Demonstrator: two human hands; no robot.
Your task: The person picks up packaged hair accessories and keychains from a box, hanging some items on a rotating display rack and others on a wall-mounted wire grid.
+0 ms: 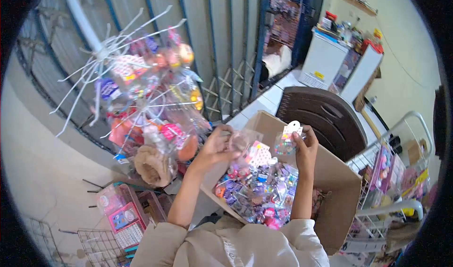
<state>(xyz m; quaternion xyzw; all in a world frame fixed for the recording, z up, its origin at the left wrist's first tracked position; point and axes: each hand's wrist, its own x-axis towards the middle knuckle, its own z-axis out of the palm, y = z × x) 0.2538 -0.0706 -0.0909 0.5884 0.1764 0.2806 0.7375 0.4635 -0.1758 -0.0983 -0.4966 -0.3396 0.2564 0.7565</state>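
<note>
My right hand [306,146] pinches a small clear packet [285,147] by its white header card, which has a hang hole at the top; tiny coloured pieces show inside. Closed on the edge of another clear plastic packet [239,141], pinkish inside, is my left hand [218,146]. A packet with a pink-and-white patterned card [258,154] lies just below and right of it. Both hands are over an open cardboard box [336,191], which holds a heap of small plastic-wrapped trinkets [264,191] in purple, pink and silver.
At the left stands a white rack with wire prongs [101,54], hung with bagged accessories [160,102]. Behind the box is a brown plastic chair [325,109]. A wire basket rack [377,172] with goods stands right, and pink plastic containers [123,215] lower left.
</note>
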